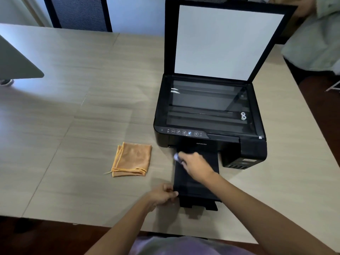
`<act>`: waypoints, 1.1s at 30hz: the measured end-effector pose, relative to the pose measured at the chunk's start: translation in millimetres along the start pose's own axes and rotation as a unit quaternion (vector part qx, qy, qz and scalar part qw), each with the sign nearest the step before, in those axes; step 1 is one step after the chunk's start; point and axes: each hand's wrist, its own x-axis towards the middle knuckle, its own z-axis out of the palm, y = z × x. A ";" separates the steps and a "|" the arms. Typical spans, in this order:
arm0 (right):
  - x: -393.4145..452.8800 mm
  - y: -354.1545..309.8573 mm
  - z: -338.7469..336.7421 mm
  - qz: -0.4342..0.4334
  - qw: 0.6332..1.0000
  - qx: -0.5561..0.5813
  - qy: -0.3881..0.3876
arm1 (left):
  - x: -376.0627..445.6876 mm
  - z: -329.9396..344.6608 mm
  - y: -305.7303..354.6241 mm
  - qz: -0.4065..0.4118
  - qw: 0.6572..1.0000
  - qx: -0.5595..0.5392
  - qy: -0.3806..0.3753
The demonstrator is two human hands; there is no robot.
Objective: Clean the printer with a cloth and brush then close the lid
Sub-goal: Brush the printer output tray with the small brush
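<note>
Brushing | printer (209, 111) mid-table, lid (228, 39) up | your right hand (195, 165) grips brush (176, 157) over output tray (195, 183), left hand (162, 195) pinches tray corner | keep tray steadied, use short light strokes outward | cloth (131, 159) lies folded left.

A single head-worn wide-angle camera looks forward and steeply down, close above the table (77, 100), printer (209, 111) at right of centre.

Left of the printer (209, 115) you have bare table (64, 100), apart from the folded cloth (131, 160) near its tray (196, 181). The raised lid (226, 41) walls off the far side.
</note>
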 end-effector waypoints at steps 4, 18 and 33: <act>-23.3 32.5 -9.7 0.060 0.997 -0.054 0.003 | 4.7 -1.8 -0.2 0.008 1.000 0.006 -0.015; -57.6 34.8 -13.3 0.088 0.995 0.053 -0.008 | 9.4 -6.5 -5.0 0.004 1.000 -0.002 -0.027; -56.4 1.9 13.4 0.084 0.988 0.126 0.007 | 10.6 -13.9 -1.5 0.018 0.998 0.022 -0.057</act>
